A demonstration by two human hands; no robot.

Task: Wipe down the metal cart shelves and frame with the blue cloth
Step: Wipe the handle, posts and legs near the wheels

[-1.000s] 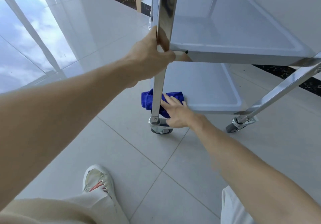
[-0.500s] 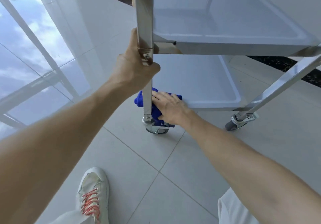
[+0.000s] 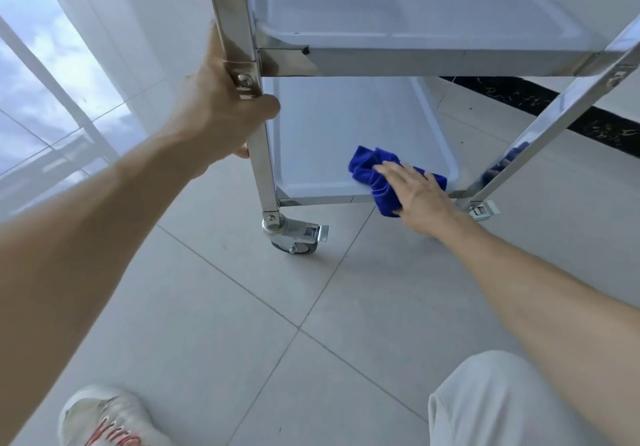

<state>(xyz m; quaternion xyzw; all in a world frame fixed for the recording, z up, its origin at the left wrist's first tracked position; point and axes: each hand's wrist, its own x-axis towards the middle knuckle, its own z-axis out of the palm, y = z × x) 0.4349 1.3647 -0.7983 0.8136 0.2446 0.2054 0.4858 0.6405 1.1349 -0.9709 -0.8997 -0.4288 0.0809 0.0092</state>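
Head view, looking down at a metal cart on a tiled floor. The left hand, at 11 o'clock, has its grip wrapped around the cart's near-left upright post, just below the bracket that carries the upper shelf; the thumb crosses the front of the post. The right hand, near 2 o'clock, lies with fingers extended and flat, its grip wide, pressing on the blue cloth. The blue cloth is bunched and sits at the near-right corner of the lower shelf, part of it draped over the shelf's front rim. A blue reflection shows on the near-right post, which slants toward 1 o'clock. A caster with a brake tab stands under the near-left post; only the metal bracket of a second caster shows beside the right wrist. At 7 o'clock a white shoe with red laces rests on the floor; at 5 o'clock, a knee in pale trousers.
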